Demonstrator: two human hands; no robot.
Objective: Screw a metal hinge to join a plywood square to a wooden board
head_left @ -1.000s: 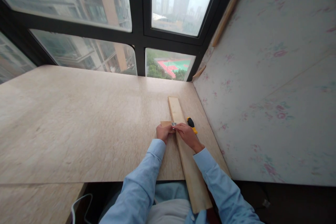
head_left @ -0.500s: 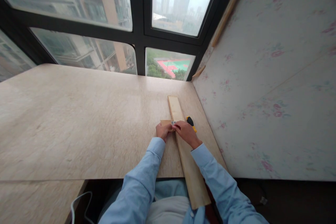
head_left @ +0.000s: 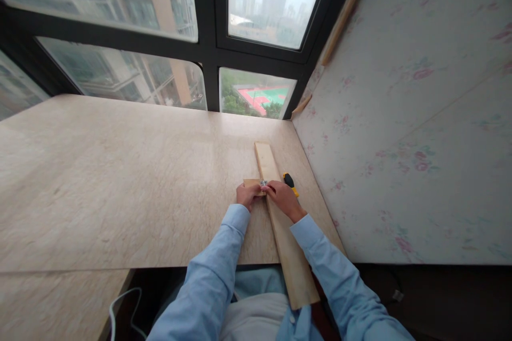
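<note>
A long pale wooden plank (head_left: 280, 224) lies on the beige table (head_left: 120, 181) and runs from its far right part over the front edge to my lap. A small wood piece (head_left: 251, 183) sits against the plank's left side. My left hand (head_left: 248, 195) is curled on that small piece. My right hand (head_left: 283, 197) rests on the plank, fingertips pinched together. Both hands meet at a small shiny metal part (head_left: 263, 183) where plank and small piece join. Both sleeves are light blue.
A yellow and black tool handle (head_left: 289, 181) lies on the table just right of the plank, behind my right hand. A flowered wall panel (head_left: 400, 117) stands close on the right. Windows (head_left: 256, 21) run along the back. A white cable (head_left: 120, 303) hangs below the table's front edge.
Both hands stay at the metal part with only slight finger movement. The view has shifted a little, so everything sits slightly higher in the picture.
</note>
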